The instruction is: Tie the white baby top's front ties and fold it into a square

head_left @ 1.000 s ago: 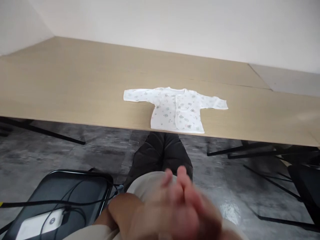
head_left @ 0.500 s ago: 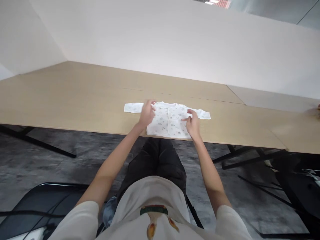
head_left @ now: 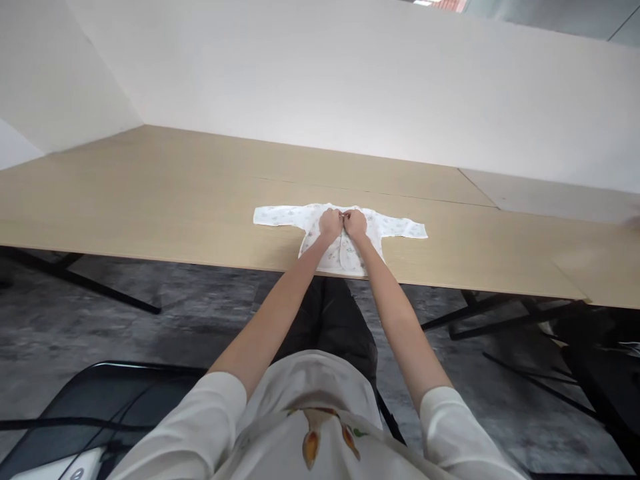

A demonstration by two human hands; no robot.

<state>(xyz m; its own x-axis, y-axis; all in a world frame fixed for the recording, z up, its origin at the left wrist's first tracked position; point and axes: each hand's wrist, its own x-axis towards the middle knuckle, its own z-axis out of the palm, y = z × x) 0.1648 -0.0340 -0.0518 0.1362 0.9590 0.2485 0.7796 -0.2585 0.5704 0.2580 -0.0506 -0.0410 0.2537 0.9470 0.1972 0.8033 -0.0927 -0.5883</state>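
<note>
A small white baby shirt (head_left: 370, 220) with a sparse print lies spread on the table, its sleeves stretched out to both sides and its hem at the front edge. My left hand (head_left: 331, 223) and my right hand (head_left: 355, 223) meet at the top of its front opening, just below the collar. Both are closed, with the fingertips pinching the shirt's front edges close together. What exactly sits between the fingertips, cloth or a fastener, is too small to make out.
The light wooden table (head_left: 200, 193) runs along a white wall panel (head_left: 300, 80). A black chair (head_left: 140, 393) with a cable and a white device (head_left: 75, 467) stands at lower left. More black furniture (head_left: 600, 380) is at lower right. A blurred hand shows at the far right edge.
Both hands have moved inward from the shirt's sides to the middle below the collar and closed on the front edges. The sleeves still lie spread out.
</note>
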